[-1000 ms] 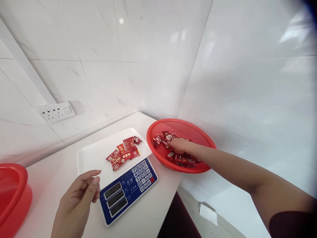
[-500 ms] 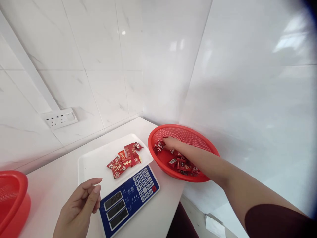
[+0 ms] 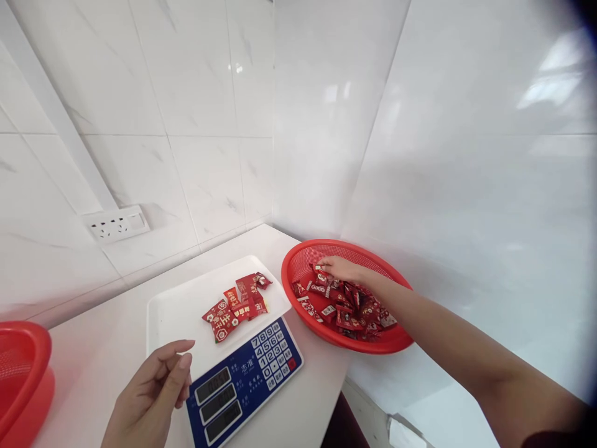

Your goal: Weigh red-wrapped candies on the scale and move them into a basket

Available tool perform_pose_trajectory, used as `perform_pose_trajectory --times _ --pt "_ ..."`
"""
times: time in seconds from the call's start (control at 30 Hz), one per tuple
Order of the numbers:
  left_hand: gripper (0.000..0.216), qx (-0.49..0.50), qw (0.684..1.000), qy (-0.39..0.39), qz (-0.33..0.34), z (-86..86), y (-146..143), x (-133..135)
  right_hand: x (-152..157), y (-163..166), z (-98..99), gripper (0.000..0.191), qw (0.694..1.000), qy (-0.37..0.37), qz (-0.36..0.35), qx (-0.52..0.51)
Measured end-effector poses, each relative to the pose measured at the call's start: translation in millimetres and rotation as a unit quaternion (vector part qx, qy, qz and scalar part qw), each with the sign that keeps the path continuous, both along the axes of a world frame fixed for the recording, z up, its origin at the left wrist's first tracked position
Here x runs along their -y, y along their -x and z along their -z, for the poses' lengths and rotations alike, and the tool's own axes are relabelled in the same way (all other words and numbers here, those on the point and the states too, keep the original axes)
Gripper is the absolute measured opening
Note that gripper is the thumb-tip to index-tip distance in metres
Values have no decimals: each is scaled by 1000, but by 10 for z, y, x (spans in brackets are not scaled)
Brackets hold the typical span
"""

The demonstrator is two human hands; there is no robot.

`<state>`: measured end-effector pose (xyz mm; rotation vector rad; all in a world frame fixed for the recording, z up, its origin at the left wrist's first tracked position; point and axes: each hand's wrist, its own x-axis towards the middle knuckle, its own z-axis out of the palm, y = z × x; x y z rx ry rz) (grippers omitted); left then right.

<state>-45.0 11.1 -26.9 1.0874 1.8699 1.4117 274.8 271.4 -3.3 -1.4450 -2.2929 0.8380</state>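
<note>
**Two hands, one scale, one basket of wrapped sweets**

Two hands at a white desk point(image 3: 107, 348) set into a tiled corner. Right hand point(image 3: 342, 269) reached across into red mesh basket point(image 3: 396, 342), fingers curled down onto the heap of red-wrapped sweets point(image 3: 354, 308), thumb and fingertips apparently pinching one wrapper at the far side of the pile; grip partly hidden by the knuckles, so hold not certain. Left hand point(image 3: 156, 392) loosely half-open, empty, hovering just beside the near left corner of the digital scale point(image 3: 233, 348), touching nothing. Scale tray point(image 3: 177, 311) carrying a small cluster of sweets on the tray point(image 3: 236, 302), grouped toward its right half, the side nearest the basket. Basket overhanging the desk's right edge, close against the scale. Blue keypad panel point(image 3: 247, 376) facing the person, displays readable from above. Second red basket point(image 3: 23, 373) at far left, well apart. Wall socket point(image 3: 116, 223) behind.
</note>
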Motion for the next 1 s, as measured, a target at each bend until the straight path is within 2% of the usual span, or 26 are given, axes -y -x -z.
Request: perform_pose_trajectory --times 0.1,0.2,0.27,0.37,0.43,0.5,0.53,0.6,0.7,0.77,0.9,1.0 --pt "53 0 1000 1 8 -36 -46 10 194 -57 -146 31 1000 15 7 -8" --pt "50 10 1000 -1 19 -101 -155 31 640 -78 -284 34 999 -3 -7 -39" --pt "45 26 999 0 44 -134 -266 44 998 -17 -318 34 995 16 -43 -94" --pt "41 42 988 24 144 -135 -481 48 1497 191 -216 32 972 92 -143 -164" --pt "38 10 971 37 236 -95 -633 43 1753 374 -71 30 952 137 -171 -215" --pt "37 -37 954 36 295 -27 -763 46 1928 548 90 26 936 149 -188 -257" --pt "39 -51 952 33 302 13 -812 54 1987 622 168 25 928 161 -190 -277" --pt "44 -48 961 34 271 95 -874 88 2058 733 312 28 910 194 -175 -323" --pt "46 -29 973 57 221 200 -898 164 2097 816 497 46 878 245 -183 -369" --pt "45 -32 974 68 212 254 -895 213 2110 839 591 47 885 230 -205 -350" --pt "41 -70 976 62 198 348 -900 275 2143 863 682 44 929 134 -215 -269" --pt "44 -56 978 68 188 404 -930 306 2172 872 695 44 920 129 -247 -276"
